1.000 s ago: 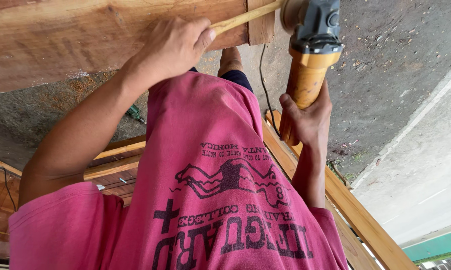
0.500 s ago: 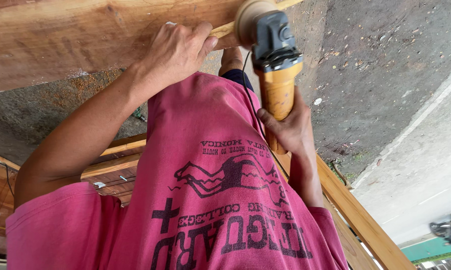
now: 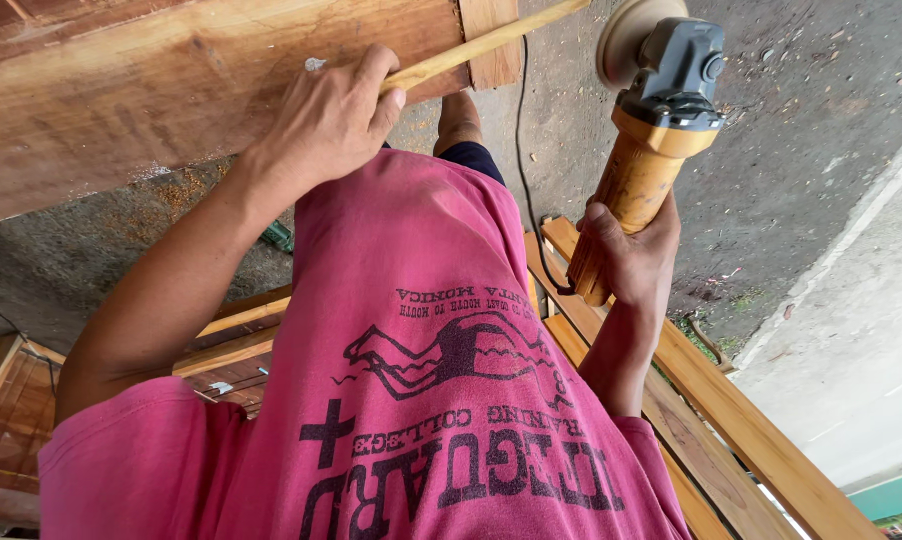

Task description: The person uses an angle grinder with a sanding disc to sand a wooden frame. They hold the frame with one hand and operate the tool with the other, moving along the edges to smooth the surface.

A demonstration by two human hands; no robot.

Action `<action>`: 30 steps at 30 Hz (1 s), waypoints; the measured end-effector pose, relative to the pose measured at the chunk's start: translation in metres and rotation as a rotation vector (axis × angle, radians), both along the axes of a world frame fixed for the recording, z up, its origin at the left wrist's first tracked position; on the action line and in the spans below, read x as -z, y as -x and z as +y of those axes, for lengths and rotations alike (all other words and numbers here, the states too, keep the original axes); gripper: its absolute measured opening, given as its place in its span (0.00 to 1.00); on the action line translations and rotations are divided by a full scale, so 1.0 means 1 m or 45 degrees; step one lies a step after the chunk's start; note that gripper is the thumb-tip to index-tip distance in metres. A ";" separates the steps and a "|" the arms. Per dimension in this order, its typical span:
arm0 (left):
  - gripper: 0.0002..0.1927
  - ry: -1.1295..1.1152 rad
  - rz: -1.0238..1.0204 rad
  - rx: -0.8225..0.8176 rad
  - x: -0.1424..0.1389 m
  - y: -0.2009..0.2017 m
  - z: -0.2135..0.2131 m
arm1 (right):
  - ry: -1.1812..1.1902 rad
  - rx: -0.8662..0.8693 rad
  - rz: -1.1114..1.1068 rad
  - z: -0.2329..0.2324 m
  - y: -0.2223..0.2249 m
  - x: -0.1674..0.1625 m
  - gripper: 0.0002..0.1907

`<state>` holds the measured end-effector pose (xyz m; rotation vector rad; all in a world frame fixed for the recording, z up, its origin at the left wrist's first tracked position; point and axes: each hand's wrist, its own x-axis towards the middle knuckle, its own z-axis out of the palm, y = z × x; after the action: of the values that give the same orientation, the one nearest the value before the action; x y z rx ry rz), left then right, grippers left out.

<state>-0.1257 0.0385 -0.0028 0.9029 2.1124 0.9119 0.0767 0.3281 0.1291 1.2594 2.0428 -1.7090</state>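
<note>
One angle grinder (image 3: pixel 661 120), orange-yellow plastic body, grey-black metal head, round tan sanding disc (image 3: pixel 626 38) on the end. It sits upper right of view, clear of the wood, disc not touching anything.

Hands: right hand (image 3: pixel 626 255) is wrapped tight round the grinder's orange handle, fingers fully curled. Left hand (image 3: pixel 333 120) is closed loosely over one thin pale wooden stick (image 3: pixel 486 42), thumb and fingers pinching it against the big reddish-brown timber beam (image 3: pixel 171 90). The stick runs diagonally up to the right, past a small square wooden block (image 3: pixel 491 45) fixed at the beam's end.

One black power cable (image 3: pixel 523 150) drops from near the block down toward the right hand.

Beam count: one large beam across the top left. Below and right: several long light-brown wooden planks (image 3: pixel 731 420), roughly parallel, running diagonally; exact number can't be told, at least three. More reddish wood frame pieces (image 3: pixel 1 410) at lower left.

Person wears a pink short-sleeved T-shirt (image 3: pixel 421 400) with dark printed graphic, fills the centre of view.

Ground is grey rough concrete floor (image 3: pixel 791 130), with a paler concrete strip (image 3: pixel 851 340) at right. Sawdust (image 3: pixel 171 185) sits on the floor under the beam.
</note>
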 end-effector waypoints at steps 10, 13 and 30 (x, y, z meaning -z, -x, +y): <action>0.09 -0.070 0.219 -0.042 0.011 -0.006 0.001 | -0.078 -0.322 -0.067 -0.031 0.005 0.006 0.35; 0.10 -0.076 0.257 -0.047 0.011 -0.011 0.001 | -0.168 -0.484 -0.135 -0.041 0.014 0.005 0.34; 0.13 -0.117 0.273 -0.064 0.006 -0.013 0.005 | -0.244 -0.294 -0.392 -0.030 0.019 0.004 0.33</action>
<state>-0.1123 0.0435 -0.0088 1.0385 2.2986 0.9820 0.0580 0.2979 0.1249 1.1969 2.1028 -1.1635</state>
